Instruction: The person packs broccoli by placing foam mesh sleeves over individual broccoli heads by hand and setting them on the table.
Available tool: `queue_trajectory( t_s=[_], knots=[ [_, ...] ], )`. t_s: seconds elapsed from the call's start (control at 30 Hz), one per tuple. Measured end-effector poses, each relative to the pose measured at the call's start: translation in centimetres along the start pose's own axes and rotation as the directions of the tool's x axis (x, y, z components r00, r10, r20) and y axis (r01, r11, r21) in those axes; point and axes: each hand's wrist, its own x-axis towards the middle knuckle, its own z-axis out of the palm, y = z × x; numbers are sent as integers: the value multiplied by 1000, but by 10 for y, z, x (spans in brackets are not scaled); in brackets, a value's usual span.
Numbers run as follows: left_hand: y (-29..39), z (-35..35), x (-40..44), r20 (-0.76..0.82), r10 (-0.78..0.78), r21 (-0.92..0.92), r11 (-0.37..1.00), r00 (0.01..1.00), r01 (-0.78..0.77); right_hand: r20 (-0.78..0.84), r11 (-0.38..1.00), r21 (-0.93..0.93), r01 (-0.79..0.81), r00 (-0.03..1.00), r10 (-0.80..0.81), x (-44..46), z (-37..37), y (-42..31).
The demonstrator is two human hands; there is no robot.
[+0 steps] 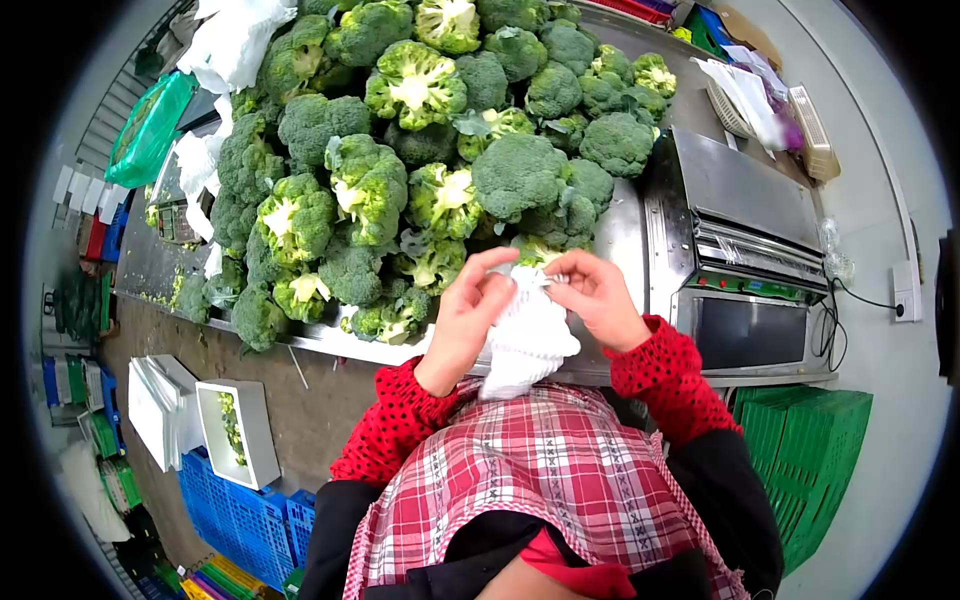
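Observation:
A white ribbed, knitted piece that looks like a work glove (525, 340) hangs between my two hands, in front of the checked apron. My left hand (472, 312) pinches its upper edge from the left, thumb against fingers. On the other side, the fingertips of my right hand (597, 300) are closed on the same top edge. Its lower end hangs down over the apron. Just beyond my fingers lies the heap of broccoli heads (520, 178), some turned with their pale cut stems up.
The broccoli rests on a metal table (625, 235). A steel wrapping machine (750, 270) stands to the right, above stacked green crates (805, 460). At lower left, a white foam box (262, 445) sits on blue crates (235, 520). A green plastic bag (150, 130) lies at upper left.

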Motion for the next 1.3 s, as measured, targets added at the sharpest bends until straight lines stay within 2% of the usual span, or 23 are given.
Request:
queue_trajectory(
  t_s=[0.03, 0.1, 0.17, 0.2, 0.27, 0.3, 0.4, 0.43, 0.53, 0.6, 0.67, 0.73, 0.77, 0.8, 0.83, 0.87, 0.9, 1.0, 1.03, 1.1, 1.2, 1.27, 1.3],
  knots=[
    [-3, 3, -4, 62, 45, -28, 999, 997, -43, -20, 975, 180, -127, 991, 133, -10, -3, 10],
    [-17, -4, -2, 124, -192, 13, 981, 974, 192, -60, 921, 330, -205, 970, 237, -24, -2, 33],
    [-32, -5, 2, -2, -275, 101, 956, 961, 274, -237, 996, 61, 68, 970, -51, -32, 3, 37],
    [-36, -3, 2, 3, -269, 103, 958, 963, 267, -221, 855, -383, 349, 865, -452, -27, -2, 33],
    [-41, 4, 4, 75, 205, 422, 880, 976, -218, -428, 922, -78, 379, 823, -374, -27, 2, 14],
    [-37, 10, 5, 78, 207, 423, 879, 975, -220, -490, 926, 42, 376, 815, -308, -28, 4, 4],
    [-4, 30, 13, -12, 93, -49, 994, 996, -94, -342, 960, 109, 257, 917, -207, -30, -3, 13],
    [5, 35, 14, 40, 26, -380, 925, 999, -9, -214, 981, 104, 165, 967, -140, -30, -6, 17],
    [-4, 25, 18, -26, 11, -288, 957, 1000, -18, 67, 995, 94, -19, 998, 13, -43, -18, 0],
    [-19, 16, 20, -36, 55, 4, 998, 998, -55, 293, 992, 89, -93, 954, 64, -47, -40, 1],
    [-24, 19, 13, 81, 197, 217, 953, 977, -211, 193, 942, 334, -20, 980, -47, -42, -43, -2],
    [-24, 31, -5, 207, -253, -112, 953, 945, 280, 86, 779, 623, 65, 985, -151, -35, -47, -4],
    [-19, 19, -12, 489, -271, 43, 957, 829, 287, 85, 733, 675, 83, 978, -189, -30, -54, 2],
    [-10, 13, -11, 405, -413, 334, 897, 816, 289, 99, 673, 740, 7, 988, -120, -30, -54, 2],
    [-7, 9, -7, 376, -332, 263, 933, 865, 244, 121, 601, 797, -65, 991, -52, -31, -50, 2],
    [-4, 5, -3, 343, -248, 196, 962, 906, 189, -29, 745, 665, -47, 996, 89, -35, -39, -4],
    [-4, 3, 0, 277, 48, -233, 972, 960, 19, 66, 734, 656, -177, 982, 178, -39, -38, 4],
    [-1, 3, -2, 280, 42, -522, 845, 959, 116, 466, 892, 335, -305, 876, 124, -51, -38, 24],
    [-3, 10, -11, 322, 9, -539, 824, 947, 175, 429, 871, 429, -239, 902, 36, -52, -39, 22],
    [-11, 15, -28, 279, -12, -398, 909, 960, 127, 244, 736, 668, -109, 967, -79, -45, -45, 6],
    [-18, -4, -14, -148, 107, 180, 981, 983, -79, 302, 830, 551, -81, 947, -108, -21, -66, -1],
    [-18, -5, 19, -449, 456, 311, 886, 768, -344, 162, 986, 55, 155, 973, -162, 2, -61, -8],
    [-14, -4, 38, -501, 613, 394, 790, 611, -470, 83, 914, -302, 270, 963, -257, 20, -60, -5]
  ],
)
